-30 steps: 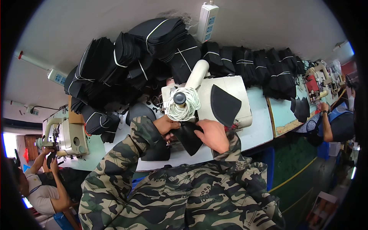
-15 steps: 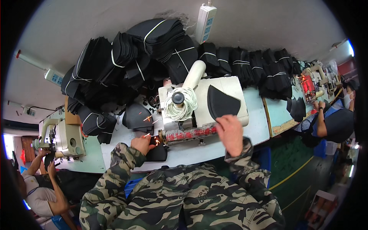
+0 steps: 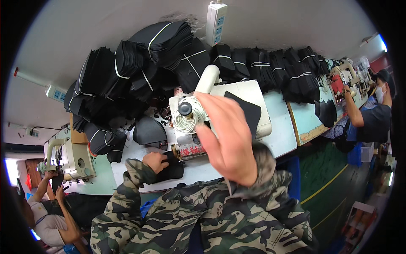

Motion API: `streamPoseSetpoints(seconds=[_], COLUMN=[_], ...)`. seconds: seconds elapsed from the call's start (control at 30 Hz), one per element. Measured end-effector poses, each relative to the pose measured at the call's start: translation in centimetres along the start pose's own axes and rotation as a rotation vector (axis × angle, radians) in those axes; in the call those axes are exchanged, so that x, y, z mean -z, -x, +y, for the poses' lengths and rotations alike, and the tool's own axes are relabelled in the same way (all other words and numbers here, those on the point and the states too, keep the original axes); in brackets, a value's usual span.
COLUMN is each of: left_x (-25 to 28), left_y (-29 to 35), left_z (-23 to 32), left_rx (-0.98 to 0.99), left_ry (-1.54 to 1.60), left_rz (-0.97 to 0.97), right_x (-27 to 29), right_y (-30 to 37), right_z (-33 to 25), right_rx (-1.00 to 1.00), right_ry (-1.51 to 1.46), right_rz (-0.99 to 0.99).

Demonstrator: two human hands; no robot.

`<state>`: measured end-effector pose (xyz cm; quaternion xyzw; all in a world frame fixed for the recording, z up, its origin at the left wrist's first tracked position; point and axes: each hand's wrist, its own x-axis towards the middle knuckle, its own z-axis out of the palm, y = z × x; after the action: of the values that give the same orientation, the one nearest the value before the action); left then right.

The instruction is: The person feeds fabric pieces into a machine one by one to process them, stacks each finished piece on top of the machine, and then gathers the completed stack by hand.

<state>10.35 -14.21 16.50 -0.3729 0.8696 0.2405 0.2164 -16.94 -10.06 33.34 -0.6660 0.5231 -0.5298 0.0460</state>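
My left hand (image 3: 154, 162) is closed, fingers bent over the left side of a black sheet piece (image 3: 172, 168) lying by the left end of a cream sewing-type machine (image 3: 247, 89). Raised close to the camera, my right hand (image 3: 228, 137) is empty, its thumb and fingers apart. It covers much of the machine's front, where part of a red-lettered strip (image 3: 189, 150) shows. Behind this hand, a black curved piece (image 3: 247, 110) lies on the machine's top. White cord (image 3: 182, 122) is coiled around a post with a black knob.
Several black piles tied with white bands (image 3: 163, 42) line the wall. Loose black pieces (image 3: 150, 132) lie on the white table (image 3: 279, 122), left of the machine. A power strip (image 3: 216, 23) hangs above. Co-workers sit at machines left (image 3: 74, 163) and right (image 3: 338, 86).
My right hand has left the curved piece on the machine's top and moved left and up toward the camera. Orange sparks near my left hand are gone. My left hand stays at the black piece.
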Motion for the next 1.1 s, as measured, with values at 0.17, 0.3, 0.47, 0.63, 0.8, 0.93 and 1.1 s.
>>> streamPoseSetpoints(seconds=[0.17,0.3,0.47,0.63,0.8,0.93,1.1], left_x=[5.0,3.1,3.5,2.5,0.9,2.6,7.2], left_y=[0.2,-3.3,-5.0,-6.7,-8.7,-8.0,-7.5], left_z=[1.7,1.9,1.2,1.5,2.9,3.1,4.7], left_rx=[-0.274,-0.090,-0.015,-0.041,-0.192,-0.121,0.118], left_ry=[1.217,1.389,1.167,1.366,1.451,1.369,1.194], left_rz=[-0.349,-0.250,-0.282,-0.235,-0.137,-0.118,-0.350], right_x=[-1.7,-1.2,-0.8,-1.7,-3.7,-3.9,-1.2], right_y=[-2.1,0.6,7.3,10.7,9.6,9.6,11.9], right_z=[3.0,2.6,5.9,7.2,7.9,7.6,6.7], right_rx=[-0.111,-0.171,-0.461,-0.693,-0.250,-0.401,-0.513], right_ry=[-0.266,-0.164,-0.118,-0.220,0.237,0.283,0.171], right_rz=[-0.411,0.075,-0.155,-0.328,-0.485,-0.676,-0.585])
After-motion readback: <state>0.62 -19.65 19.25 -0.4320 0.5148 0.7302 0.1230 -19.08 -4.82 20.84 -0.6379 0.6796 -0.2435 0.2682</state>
